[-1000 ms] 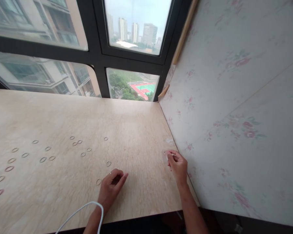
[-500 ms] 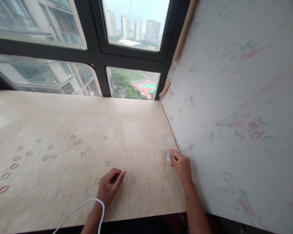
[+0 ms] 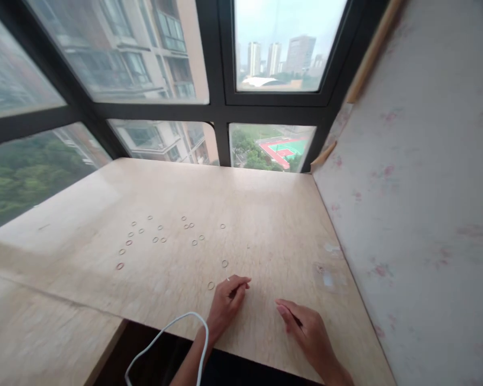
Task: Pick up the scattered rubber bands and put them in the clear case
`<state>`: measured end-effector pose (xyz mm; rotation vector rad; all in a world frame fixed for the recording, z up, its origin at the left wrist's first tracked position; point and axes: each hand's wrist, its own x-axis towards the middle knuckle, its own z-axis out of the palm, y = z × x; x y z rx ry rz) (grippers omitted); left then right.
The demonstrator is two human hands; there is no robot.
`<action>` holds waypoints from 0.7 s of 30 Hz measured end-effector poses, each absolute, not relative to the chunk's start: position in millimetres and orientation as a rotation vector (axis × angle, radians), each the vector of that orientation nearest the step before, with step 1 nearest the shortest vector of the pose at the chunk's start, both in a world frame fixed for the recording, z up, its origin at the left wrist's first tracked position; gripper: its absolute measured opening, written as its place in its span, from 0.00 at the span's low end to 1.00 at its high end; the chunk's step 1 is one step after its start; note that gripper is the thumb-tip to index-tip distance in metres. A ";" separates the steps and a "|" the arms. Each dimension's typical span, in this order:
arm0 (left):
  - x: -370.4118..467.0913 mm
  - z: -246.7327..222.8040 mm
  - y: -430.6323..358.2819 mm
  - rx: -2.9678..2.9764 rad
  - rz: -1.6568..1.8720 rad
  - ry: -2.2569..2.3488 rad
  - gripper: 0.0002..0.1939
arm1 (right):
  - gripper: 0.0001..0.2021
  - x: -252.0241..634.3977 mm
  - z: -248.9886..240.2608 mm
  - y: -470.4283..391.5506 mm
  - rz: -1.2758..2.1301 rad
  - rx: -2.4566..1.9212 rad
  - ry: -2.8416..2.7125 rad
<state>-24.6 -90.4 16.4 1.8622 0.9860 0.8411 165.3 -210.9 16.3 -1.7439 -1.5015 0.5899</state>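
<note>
My left hand [image 3: 227, 301] rests low over the tabletop, its fingers curled in against the thumb; whatever is inside, if anything, is hidden. Just beyond it lie two thin rings, a pale ring [image 3: 211, 286] beside the wrist side and a darker ring [image 3: 225, 264] farther off. To the right, my right hand [image 3: 308, 329] is closed with thumb and forefinger pinched together, and I cannot make out anything between them. Past that hand a clear plastic bag [image 3: 326, 276] lies flat, with a second clear bag [image 3: 333, 249] behind it.
Several thin coloured rings, among them a red ring [image 3: 120, 266], are scattered on the left of the marbled tabletop [image 3: 273, 214]. A white cable [image 3: 177, 319] loops over my left forearm. Flowered wall [image 3: 386, 214] borders the right, dark-framed windows [image 3: 273, 102] the back.
My right hand has left the clear plastic bag and come back toward my left hand. My left hand's fingers have drawn closer together. The view has swung left, showing more window and tabletop.
</note>
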 end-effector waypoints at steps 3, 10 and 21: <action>-24.8 11.5 -92.2 1.909 0.822 0.965 0.15 | 0.20 156.3 6.7 -212.9 0.563 -1.705 -1.506; -25.5 11.3 -95.6 1.888 0.842 0.888 0.17 | 0.19 158.1 -2.1 -213.7 0.474 -1.670 -1.550; -109.9 30.8 0.8 1.685 0.981 1.383 0.19 | 0.19 155.6 -15.8 -216.6 0.326 -1.630 -1.547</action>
